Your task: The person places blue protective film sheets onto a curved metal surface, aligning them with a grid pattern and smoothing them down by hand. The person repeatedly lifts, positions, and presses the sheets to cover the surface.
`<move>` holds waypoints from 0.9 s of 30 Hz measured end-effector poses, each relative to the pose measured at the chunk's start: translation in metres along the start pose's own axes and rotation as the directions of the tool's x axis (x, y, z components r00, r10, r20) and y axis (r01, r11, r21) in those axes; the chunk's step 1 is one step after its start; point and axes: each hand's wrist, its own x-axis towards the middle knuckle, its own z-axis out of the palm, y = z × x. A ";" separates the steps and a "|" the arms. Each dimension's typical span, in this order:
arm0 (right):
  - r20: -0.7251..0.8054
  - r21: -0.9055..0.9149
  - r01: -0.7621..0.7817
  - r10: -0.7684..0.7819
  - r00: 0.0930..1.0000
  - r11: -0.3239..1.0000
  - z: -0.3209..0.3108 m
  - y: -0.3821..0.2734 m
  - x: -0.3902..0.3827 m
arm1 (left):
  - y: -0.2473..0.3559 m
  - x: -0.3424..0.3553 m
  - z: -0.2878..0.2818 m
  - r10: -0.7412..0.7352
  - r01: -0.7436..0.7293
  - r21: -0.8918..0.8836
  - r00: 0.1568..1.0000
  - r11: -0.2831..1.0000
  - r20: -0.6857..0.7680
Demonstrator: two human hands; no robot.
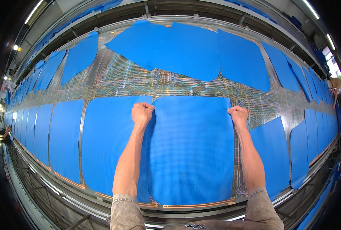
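A large blue fabric panel (191,149) with a fine grid texture lies in front of me on a long table. Its far left corner is pinched in my left hand (142,113), and its far right corner in my right hand (238,115); both hands are closed. Along its left side, the panel overlaps another blue fabric piece (105,142), and a dark shadow falls along that edge. My left forearm hides part of this neighbouring piece. Beside my right forearm lies a further blue piece (272,153), with a slanted far edge.
Several blue pieces (170,50) lie in a far row, and more continue to both sides. Between the rows, the table surface (140,82) shows many coloured lines. A metal rail (82,214) runs along the near edge. At the far right, another person's arm (335,92) is visible.
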 end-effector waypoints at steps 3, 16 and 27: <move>-0.002 -0.004 0.001 -0.001 1.000 1.000 0.001 0.001 0.001 | 0.000 0.000 0.001 0.000 0.000 -0.003 1.000 1.000 -0.014; -0.006 0.015 0.056 -0.056 0.998 0.998 0.002 0.007 0.003 | -0.001 0.000 0.003 0.007 -0.007 -0.007 1.000 1.000 -0.024; 0.005 -0.015 0.056 -0.056 0.998 0.998 0.002 0.016 0.007 | 0.007 -0.008 -0.004 0.005 -0.005 -0.009 1.000 1.000 0.025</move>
